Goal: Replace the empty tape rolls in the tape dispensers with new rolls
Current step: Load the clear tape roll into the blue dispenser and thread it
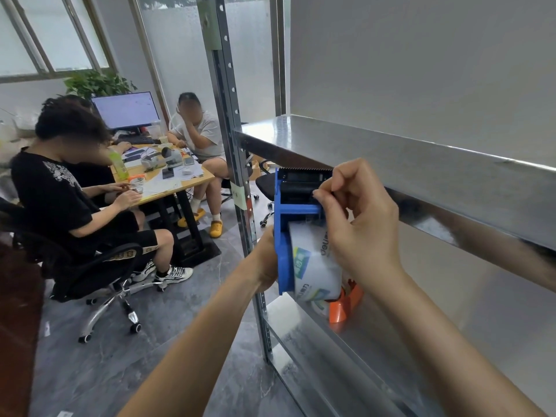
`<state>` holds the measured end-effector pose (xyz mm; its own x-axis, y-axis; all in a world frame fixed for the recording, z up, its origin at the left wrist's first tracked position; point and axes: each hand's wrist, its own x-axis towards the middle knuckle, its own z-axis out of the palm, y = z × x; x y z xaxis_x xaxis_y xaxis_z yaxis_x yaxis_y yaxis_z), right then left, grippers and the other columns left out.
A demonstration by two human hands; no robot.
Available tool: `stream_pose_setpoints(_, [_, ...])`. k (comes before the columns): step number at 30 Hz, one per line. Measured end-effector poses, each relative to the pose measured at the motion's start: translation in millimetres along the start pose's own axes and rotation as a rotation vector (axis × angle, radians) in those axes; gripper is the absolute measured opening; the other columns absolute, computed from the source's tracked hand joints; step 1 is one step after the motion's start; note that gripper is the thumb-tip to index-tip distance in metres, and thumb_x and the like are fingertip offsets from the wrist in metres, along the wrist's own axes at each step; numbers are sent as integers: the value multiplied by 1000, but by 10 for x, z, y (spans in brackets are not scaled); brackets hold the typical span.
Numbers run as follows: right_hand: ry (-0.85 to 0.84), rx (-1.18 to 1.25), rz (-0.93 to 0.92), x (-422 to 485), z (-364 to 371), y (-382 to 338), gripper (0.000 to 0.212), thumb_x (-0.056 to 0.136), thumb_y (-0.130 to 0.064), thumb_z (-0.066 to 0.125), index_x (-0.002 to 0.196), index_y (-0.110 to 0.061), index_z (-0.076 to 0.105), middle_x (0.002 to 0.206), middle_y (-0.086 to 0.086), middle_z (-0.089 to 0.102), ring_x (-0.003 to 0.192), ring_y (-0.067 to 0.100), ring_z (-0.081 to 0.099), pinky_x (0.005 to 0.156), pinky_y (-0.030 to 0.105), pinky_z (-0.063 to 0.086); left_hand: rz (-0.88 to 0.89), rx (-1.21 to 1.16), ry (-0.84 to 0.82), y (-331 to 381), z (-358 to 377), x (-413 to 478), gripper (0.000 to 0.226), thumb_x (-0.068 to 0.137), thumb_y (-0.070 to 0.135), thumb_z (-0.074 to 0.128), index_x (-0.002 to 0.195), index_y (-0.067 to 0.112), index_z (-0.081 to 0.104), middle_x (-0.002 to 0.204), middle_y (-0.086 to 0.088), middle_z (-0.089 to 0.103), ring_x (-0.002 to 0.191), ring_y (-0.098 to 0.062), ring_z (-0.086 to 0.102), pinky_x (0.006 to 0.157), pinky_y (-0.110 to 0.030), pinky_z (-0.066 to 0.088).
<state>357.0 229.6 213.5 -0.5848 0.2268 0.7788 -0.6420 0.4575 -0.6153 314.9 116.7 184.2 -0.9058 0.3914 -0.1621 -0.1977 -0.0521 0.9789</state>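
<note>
The left hand (266, 261) grips the light, stiff blue dispenser (282, 236) by its back, while the right hand (361, 224) pinches what seems to be the new roll's (313, 266) flimsy, sticky tape end (313, 219).

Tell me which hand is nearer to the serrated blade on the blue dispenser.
Right. The right hand pinches the end of the tape roll at the black roller just below the serrated blade; the left hand grips the blue dispenser low down, beside the roll.
</note>
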Motion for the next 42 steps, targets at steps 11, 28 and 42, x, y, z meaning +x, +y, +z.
stream_pose_setpoints(11, [-60, 287, 175, 269, -39, -139, 37, 84, 5, 63, 77, -27, 45, 74, 32, 50, 64, 30, 49, 68, 33, 47, -29, -5, 10, -69, -24, -26, 66, 98, 13, 35, 37, 15, 59, 38, 3, 57, 42, -11, 55, 57, -26, 40])
stream_pose_setpoints(28, [-125, 191, 240, 733, -250, -270, 17, 85, 1, 67, 82, -11, 57, 68, 6, 65, 54, 1, 58, 51, 15, 46, -50, 140, 28, -233, -57, 39, 29, 95, 15, 42, 69, 13, 56, 72, -6, 61, 69, -21, 55, 70, -32, 46])
stream_pose_setpoints(42, [-237, 309, 269, 593, -306, -311, 21, 81, 4, 70, 86, -13, 60, 73, 1, 66, 60, 14, 60, 44, 13, 41, 13, 42, 20, -190, -131, 172, 61, 100, 16, 32, 51, 19, 69, 48, 8, 65, 64, -17, 58, 64, -27, 48])
